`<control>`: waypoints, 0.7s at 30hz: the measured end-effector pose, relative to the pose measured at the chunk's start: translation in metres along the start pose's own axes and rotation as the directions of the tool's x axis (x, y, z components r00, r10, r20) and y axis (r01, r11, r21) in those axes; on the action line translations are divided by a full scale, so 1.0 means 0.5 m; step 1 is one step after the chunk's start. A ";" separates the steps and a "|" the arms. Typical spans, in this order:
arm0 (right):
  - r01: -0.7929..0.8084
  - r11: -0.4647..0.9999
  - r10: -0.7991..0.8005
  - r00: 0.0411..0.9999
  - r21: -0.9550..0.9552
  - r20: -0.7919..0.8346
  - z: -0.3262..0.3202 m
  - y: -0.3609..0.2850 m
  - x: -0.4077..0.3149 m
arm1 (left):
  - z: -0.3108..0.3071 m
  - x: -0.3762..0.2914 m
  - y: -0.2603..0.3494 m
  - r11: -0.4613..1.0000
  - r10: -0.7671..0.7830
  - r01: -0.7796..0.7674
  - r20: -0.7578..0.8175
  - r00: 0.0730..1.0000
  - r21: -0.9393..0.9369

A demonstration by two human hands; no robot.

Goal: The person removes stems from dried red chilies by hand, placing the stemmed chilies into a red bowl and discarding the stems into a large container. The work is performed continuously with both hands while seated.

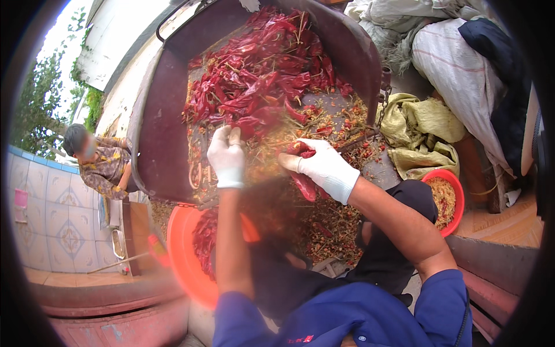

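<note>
My right hand (323, 167), in a white knit glove, is closed around a few dried red chili peppers (303, 186). Their tips hang out below its fingers. To its left, my left hand (227, 156), gloved the same way, has its fingertips at the near edge of a large heap of dried red chilies (260, 82). Whether those fingertips pinch a pepper is not clear. The heap lies in a dark maroon cart bed (160, 130), among loose seeds, stems and broken bits. A blur covers the area between and below the hands.
An orange basin (182, 260) with red chilies stands at the lower left. A red bowl (460, 204) of seeds is at the right, near yellow woven sacks (427, 126) and white sacks (455, 65). A chain (383, 102) hangs at the cart's corner. Another person (104, 162) is beyond the cart's left side.
</note>
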State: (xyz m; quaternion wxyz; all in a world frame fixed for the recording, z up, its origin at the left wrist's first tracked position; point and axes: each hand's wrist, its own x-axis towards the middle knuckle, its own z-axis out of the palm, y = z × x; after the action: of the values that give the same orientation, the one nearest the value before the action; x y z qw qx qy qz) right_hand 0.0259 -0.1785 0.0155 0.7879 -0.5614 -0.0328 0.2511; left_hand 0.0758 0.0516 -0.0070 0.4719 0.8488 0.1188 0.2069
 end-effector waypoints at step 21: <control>0.300 0.916 -0.309 0.951 -0.268 0.008 0.014 0.026 0.027 | -0.076 -0.173 0.082 0.803 0.581 -0.577 0.405 0.705 -0.148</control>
State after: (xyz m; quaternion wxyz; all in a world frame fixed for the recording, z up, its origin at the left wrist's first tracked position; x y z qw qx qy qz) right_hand 0.0305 -0.1635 0.0033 0.7354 -0.6541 -0.1397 0.1091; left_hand -0.0181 0.0244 0.0253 0.4013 0.8645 -0.2619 0.1519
